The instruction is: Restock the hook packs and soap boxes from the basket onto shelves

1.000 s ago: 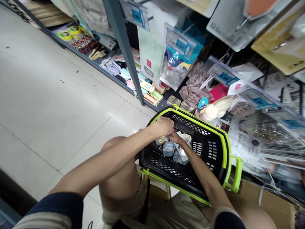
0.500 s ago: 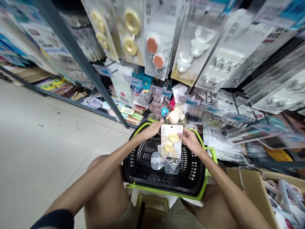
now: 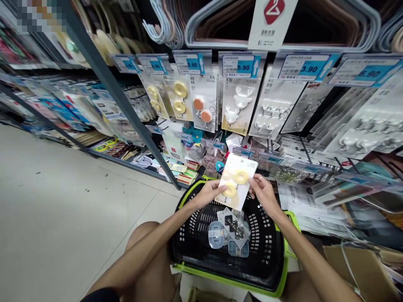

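A white card pack of yellow round hooks is held between both my hands, tilted, above the basket. My left hand pinches its lower left edge, the thumb lying on the front. At the right edge, my right hand grips the pack with thumb and fingers. Below is a black shopping basket with a lime-green rim. Inside it lie a clear pack with dark pieces, a clear-blue round-cornered box and a blue slotted plastic item.
Hook packs hang from the rack ahead, under price tags. Clothes hangers fill the upper shelf. A dark metal post slants down at the left. An open cardboard box stands at lower right; tiled floor lies left.
My view has tilted up, bringing price tags and hangers into sight. The hook pack is now tilted, and my left hand has shifted from its upper corner to its lower left edge.
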Tool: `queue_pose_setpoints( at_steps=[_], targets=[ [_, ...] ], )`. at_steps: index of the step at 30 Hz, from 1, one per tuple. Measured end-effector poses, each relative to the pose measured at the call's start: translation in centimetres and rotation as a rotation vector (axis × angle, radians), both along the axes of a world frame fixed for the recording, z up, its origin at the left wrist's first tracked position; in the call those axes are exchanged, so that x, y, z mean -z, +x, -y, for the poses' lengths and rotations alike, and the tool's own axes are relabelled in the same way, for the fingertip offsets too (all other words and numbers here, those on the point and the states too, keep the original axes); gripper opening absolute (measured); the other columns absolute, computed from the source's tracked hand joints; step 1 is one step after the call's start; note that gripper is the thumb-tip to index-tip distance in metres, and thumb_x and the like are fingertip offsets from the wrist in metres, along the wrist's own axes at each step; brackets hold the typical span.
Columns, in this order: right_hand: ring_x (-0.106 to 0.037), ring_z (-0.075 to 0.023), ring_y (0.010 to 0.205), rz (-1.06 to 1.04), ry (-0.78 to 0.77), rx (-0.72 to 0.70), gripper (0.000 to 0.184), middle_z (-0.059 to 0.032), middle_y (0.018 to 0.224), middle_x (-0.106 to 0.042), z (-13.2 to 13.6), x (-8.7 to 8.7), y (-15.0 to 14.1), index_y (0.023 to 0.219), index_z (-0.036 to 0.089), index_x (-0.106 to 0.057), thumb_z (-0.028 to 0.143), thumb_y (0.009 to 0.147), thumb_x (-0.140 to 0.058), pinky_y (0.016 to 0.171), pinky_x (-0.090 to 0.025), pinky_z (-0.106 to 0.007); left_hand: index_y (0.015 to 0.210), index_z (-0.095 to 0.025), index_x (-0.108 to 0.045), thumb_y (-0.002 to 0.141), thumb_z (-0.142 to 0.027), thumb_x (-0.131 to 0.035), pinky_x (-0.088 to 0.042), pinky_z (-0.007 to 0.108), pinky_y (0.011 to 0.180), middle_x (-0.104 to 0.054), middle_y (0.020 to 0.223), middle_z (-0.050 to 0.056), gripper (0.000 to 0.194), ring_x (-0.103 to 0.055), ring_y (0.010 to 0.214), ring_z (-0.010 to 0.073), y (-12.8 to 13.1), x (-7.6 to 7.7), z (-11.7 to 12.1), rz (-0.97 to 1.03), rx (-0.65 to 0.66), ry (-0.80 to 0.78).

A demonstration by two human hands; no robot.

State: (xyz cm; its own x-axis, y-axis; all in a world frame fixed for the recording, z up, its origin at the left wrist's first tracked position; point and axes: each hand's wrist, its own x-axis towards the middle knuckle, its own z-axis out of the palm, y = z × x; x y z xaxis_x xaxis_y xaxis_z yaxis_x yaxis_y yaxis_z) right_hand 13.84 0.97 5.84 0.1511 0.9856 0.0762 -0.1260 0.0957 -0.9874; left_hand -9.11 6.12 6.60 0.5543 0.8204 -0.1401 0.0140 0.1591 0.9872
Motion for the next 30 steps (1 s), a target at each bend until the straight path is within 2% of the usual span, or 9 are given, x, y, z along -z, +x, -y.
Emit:
queue_pose_setpoints(
  at_steps=[3, 7, 10, 17, 22, 30],
  targets=[
    [-0.05, -0.0113, 0.061, 0.115, -0.024, -0.113, 0.044, 0.0009, 0.074, -0.059, 0.2, 0.6, -0.7, 0.104, 0.019, -0.065, 0.057, 0.082, -0.074, 0.048, -0.041, -0.021, 0.121, -0.007, -0.069, 0.074, -0.057, -0.083, -0.058, 0.034, 0.089, -0.075, 0.118, 0.015, 0.069, -0.073, 0.097, 0.0228, -0.4, -0.4, -0.6, 0.036, -0.102, -0.004],
    [-0.053, -0.0133, 0.066, 0.209, -0.048, -0.206, 0.04, 0.0004, 0.074, -0.058, 0.1, 1.4, -1.6, 0.096, 0.019, -0.066, 0.058, 0.088, -0.066, 0.051, -0.042, -0.022, 0.123, -0.01, -0.07, 0.075, -0.053, -0.084, -0.059, 0.038, 0.088, -0.075, 0.117, 0.015, 0.066, -0.073, 0.098, 0.0259, -0.8, -0.1, -1.1, 0.128, -0.13, 0.01],
    [-0.051, -0.0125, 0.063, 0.219, -0.022, -0.164, 0.038, 0.0011, 0.075, -0.058, -0.2, 1.5, -1.9, 0.098, 0.02, -0.065, 0.057, 0.09, -0.065, 0.051, -0.041, -0.022, 0.12, -0.011, -0.073, 0.075, -0.049, -0.086, -0.058, 0.039, 0.089, -0.076, 0.114, 0.014, 0.06, -0.073, 0.099, 0.0275, -1.0, 0.1, -1.1, 0.176, -0.131, 0.011],
    [-0.048, -0.0114, 0.063, 0.186, 0.027, -0.103, 0.036, 0.0, 0.08, -0.061, -1.1, 1.0, -2.8, 0.099, 0.018, -0.067, 0.052, 0.087, -0.069, 0.051, -0.04, -0.022, 0.112, -0.011, -0.076, 0.065, -0.041, -0.093, -0.053, 0.044, 0.1, -0.076, 0.115, 0.013, 0.058, -0.072, 0.102, 0.0276, -1.3, 0.0, -1.2, 0.136, -0.139, -0.003],
    [-0.049, -0.0117, 0.062, 0.199, 0.001, -0.109, 0.04, -0.0001, 0.079, -0.06, -1.2, 0.9, -3.3, 0.101, 0.018, -0.066, 0.055, 0.087, -0.066, 0.048, -0.041, -0.021, 0.114, -0.012, -0.076, 0.066, -0.04, -0.093, -0.054, 0.044, 0.098, -0.077, 0.113, 0.012, 0.058, -0.072, 0.098, 0.0262, -1.6, 0.3, -1.4, 0.141, -0.156, 0.017],
    [-0.049, -0.0119, 0.061, 0.229, -0.003, -0.11, 0.037, 0.001, 0.073, -0.057, -1.0, 0.6, -3.7, 0.1, 0.017, -0.066, 0.052, 0.088, -0.066, 0.049, -0.041, -0.023, 0.113, -0.011, -0.076, 0.068, -0.039, -0.091, -0.055, 0.041, 0.095, -0.077, 0.112, 0.012, 0.055, -0.071, 0.098, 0.0256, -2.0, 0.5, -1.4, 0.123, -0.168, 0.05]
  ],
)
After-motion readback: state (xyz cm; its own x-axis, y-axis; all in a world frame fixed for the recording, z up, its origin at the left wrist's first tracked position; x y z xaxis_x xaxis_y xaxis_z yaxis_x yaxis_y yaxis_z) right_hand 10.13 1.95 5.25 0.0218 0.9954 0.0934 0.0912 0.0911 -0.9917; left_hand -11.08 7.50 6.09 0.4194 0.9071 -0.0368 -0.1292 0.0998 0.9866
